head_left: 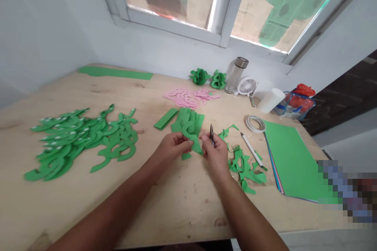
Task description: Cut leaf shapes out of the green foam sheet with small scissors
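Note:
My left hand (176, 145) pinches a curved green paper piece (194, 143) in the middle of the wooden table. My right hand (215, 150) is closed round dark scissors (211, 133), whose tips point away from me, and its fingers are at the right edge of the same paper. Just beyond my hands lie stacked green paper strips (185, 117) and a folded green strip (165, 119). Green paper scraps (243, 166) lie to the right of my right hand, beside a white pen (251, 150).
Curved green cutouts (70, 137) cover the left of the table (118, 208). Pink cutouts (188, 97), green paper ornaments (200, 76), a bottle (235, 74) and a small fan (247, 85) stand or lie behind. Tape rolls (255, 124) and green sheets (297, 160) are at right.

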Tool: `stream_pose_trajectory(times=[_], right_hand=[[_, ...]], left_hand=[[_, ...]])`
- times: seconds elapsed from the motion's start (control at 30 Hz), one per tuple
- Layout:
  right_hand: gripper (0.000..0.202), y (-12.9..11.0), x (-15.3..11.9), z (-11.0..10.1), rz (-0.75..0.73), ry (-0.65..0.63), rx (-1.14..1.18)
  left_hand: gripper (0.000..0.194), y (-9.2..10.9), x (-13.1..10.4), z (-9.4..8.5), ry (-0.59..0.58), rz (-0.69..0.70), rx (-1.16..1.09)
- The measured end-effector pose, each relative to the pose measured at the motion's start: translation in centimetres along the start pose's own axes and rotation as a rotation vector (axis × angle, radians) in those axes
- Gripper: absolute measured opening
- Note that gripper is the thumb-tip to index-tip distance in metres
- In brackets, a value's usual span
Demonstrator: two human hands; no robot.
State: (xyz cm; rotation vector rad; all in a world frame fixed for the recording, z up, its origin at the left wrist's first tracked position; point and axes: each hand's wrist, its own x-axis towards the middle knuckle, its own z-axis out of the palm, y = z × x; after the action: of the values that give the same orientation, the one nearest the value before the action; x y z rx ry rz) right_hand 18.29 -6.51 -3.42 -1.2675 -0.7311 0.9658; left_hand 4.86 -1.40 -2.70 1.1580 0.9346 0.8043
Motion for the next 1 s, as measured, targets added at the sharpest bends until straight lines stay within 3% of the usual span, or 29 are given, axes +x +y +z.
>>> stream_pose_trajectory(times=[0.3, 0.6, 1.0], right_hand=[[0.023, -0.42, 0.00, 0.21, 0.037, -0.041, -0.099], [0.028, 0.13, -0.05, 0.34, 0.113, -0.028, 0.004], [0.034, -0.35, -0.27, 0.52, 0.141, 0.006, 0.056]], left_hand=[[0.018, 0.55, -0.34, -0.27, -0.124, 0.010, 0.042], [0.019, 0.56, -0.42, -0.22, 0.015, 0.037, -0.016], [0.018, 0.48, -0.38, -0.28, -0.009, 0.022, -0.001]])
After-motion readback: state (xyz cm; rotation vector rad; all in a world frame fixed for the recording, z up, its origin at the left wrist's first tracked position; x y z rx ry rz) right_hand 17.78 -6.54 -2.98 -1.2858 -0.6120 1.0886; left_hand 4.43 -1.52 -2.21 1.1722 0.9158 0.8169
